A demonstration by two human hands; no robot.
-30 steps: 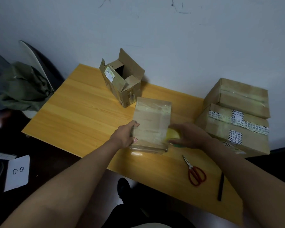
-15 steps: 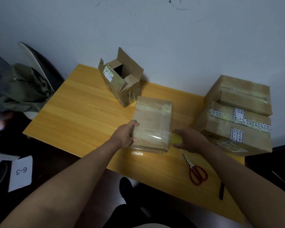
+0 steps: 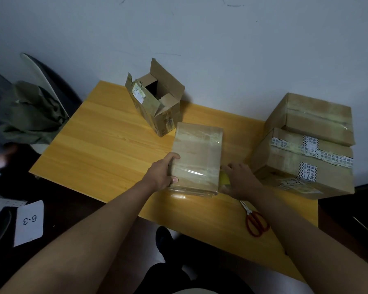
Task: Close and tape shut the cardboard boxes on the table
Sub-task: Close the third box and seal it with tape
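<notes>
The fingers (image 3: 172, 158) of the left hand (image 3: 160, 174) curl over the near-left edge of the closed brown cardboard box wrapped in clear tape (image 3: 197, 158), thumb on its near side, gripping it steady on the yellow wooden table (image 3: 106, 149). The right hand (image 3: 240, 181) curls round a yellow roll of tape (image 3: 224, 179) pressed against the box's right side, low near the table. The step looks like running tape down that side; it would go best with the box braced and the tape kept taut. The box sits between both hands, touching each. An open-flapped cardboard box (image 3: 155, 102) waits behind.
</notes>
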